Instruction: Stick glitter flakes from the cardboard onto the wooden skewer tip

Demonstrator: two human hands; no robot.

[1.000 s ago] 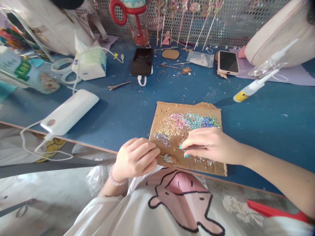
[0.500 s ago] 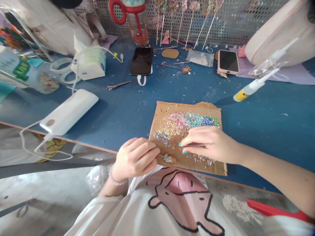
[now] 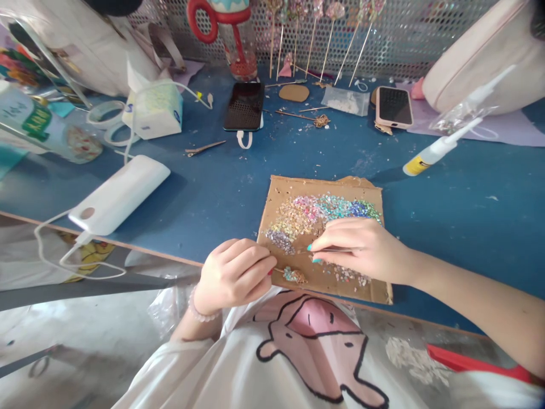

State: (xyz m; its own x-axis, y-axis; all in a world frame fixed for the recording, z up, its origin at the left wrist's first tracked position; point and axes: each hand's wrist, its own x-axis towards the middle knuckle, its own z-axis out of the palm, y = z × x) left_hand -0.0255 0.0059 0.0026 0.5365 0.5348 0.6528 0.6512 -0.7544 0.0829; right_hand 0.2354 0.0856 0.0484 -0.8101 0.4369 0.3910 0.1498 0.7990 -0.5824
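My left hand (image 3: 238,272) is closed at the left edge of a cardboard sheet (image 3: 374,292), pinching the thin shaft of a hairpin with an ornate head (image 3: 294,275). That head is partly covered in pale turquoise stones, with gold-coloured openwork showing at its right end. Over the right half of the cardboard, my right hand (image 3: 361,247) grips slim metal tweezers (image 3: 340,250), tips pointing left. Whether a stone sits in the tips is too small to tell. Small rhinestones (image 3: 306,210) lie in colour patches, with a grey-lilac heap (image 3: 281,241) near the tweezer tips.
A glue bottle (image 3: 426,158) with a long nozzle stands at the right. Behind are two phones (image 3: 244,106), a small plastic bag (image 3: 347,101) and several upright decorated sticks (image 3: 313,45). To the left are a white power bank (image 3: 119,195), its cable, and a tissue pack (image 3: 155,111).
My right hand has shifted slightly left with the tweezers, toward the grey-lilac stones. My left hand and the hairpin stay in place.
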